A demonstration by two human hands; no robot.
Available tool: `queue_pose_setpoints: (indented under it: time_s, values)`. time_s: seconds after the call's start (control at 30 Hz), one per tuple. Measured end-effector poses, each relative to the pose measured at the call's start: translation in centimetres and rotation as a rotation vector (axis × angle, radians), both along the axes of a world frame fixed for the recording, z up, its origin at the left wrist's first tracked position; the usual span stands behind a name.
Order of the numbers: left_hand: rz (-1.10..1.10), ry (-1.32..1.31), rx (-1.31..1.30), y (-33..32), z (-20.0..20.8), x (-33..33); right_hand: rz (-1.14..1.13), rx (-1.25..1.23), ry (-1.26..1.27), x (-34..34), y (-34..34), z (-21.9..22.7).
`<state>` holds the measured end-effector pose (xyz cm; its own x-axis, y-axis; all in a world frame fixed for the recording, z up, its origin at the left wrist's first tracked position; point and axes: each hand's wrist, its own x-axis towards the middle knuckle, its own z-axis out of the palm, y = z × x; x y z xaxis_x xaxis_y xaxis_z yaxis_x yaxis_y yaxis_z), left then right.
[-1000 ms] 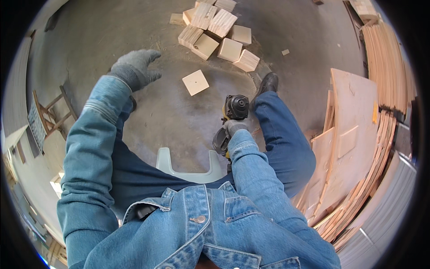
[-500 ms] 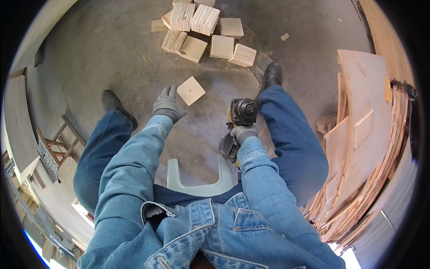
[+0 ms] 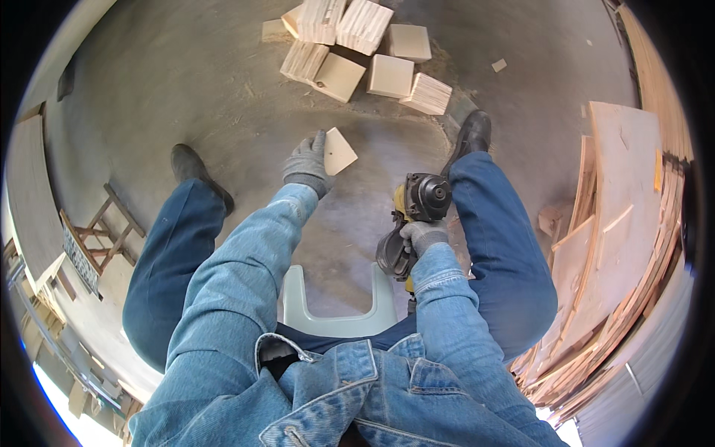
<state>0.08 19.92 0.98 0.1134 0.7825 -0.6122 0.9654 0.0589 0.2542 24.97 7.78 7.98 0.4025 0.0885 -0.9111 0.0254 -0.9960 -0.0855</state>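
My left hand [image 3: 307, 164], in a grey glove, is at the left edge of a square, pale wooden piece [image 3: 342, 153] with a small dark spot. Its fingers close over that edge and hide part of the piece. The thumb's grip is partly out of sight. To the right, my right hand [image 3: 426, 234], also gloved, wraps round the handle of a yellow-and-black power tool, which looks like a coil nail gun [image 3: 427, 195]. The tool is held between my knees, near my right leg, its round black drum towards me.
Several stacks of square wooden pieces [image 3: 390, 76] stand on the concrete floor ahead. A pale green plastic stool [image 3: 346, 325] is under me. Large plywood sheets [image 3: 622, 171] lean at the right. A small wooden frame [image 3: 112, 223] is at the left, beyond my leg.
My left hand has moved right and slightly forward onto the wooden piece, covering its left side. My right hand keeps hold of the nail gun. The whole view has shifted a little.
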Motion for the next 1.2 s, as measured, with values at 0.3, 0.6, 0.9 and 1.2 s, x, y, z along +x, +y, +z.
queue_pose_setpoints:
  time_s: [0.3, 0.6, 0.9, 1.2]
  values:
    - [0.155, 0.031, 0.024, 3.2, 7.5, -5.2, 0.017, 0.045, 0.018, -0.3, -0.5, -0.7]
    - [0.150, 0.195, 0.412, 7.0, 27.7, -20.5, 0.027, 0.150, 0.015, -1.3, -0.7, 0.5]
    - [0.542, 0.043, 0.688, -9.9, 30.8, -40.3, 0.136, 0.146, 0.022, -0.4, -1.6, -1.6]
    - [1.036, 0.073, 0.231, -30.5, 15.1, -41.1, 0.179, 0.157, -0.037, -2.1, -2.1, -1.1]
